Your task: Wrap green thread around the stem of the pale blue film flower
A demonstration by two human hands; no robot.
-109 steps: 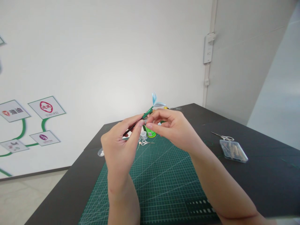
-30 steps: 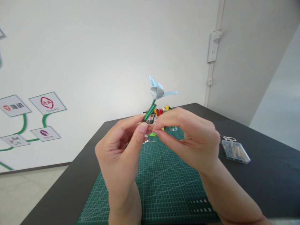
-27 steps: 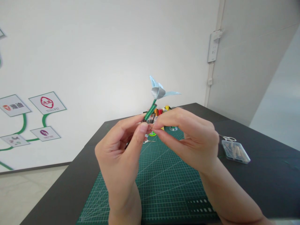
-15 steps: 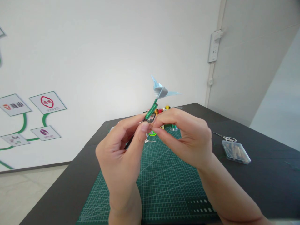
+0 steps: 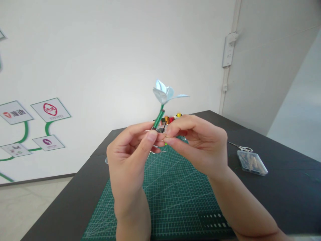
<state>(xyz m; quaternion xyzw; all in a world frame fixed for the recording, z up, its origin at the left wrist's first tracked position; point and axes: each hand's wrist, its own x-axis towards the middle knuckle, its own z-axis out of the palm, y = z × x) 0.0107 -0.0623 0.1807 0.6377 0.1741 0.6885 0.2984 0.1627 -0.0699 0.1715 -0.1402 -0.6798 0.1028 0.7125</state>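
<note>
A pale blue artificial flower (image 5: 162,93) with a green-wrapped stem (image 5: 158,119) stands up, slightly tilted, above my hands. My left hand (image 5: 136,144) is closed, thumb and fingers pinching the lower end of the stem. Just to its right, my right hand (image 5: 200,142) is closed too, thumb and forefinger pressed together close to the left fingertips. Whatever is between the right fingertips is too small to make out. The foot of the stem is hidden in my left fingers.
Under my hands a green cutting mat (image 5: 175,187) lies on the black table (image 5: 283,187). Coloured thread spools (image 5: 172,118) stand at the back. To the right are scissors (image 5: 242,147) and a clear plastic box (image 5: 252,163). More small scissors lie partly hidden behind my hands.
The flower has turned about its stem, so its cupped petals now show, and it has shifted a little left. Both hands stay close together, still pinched.
</note>
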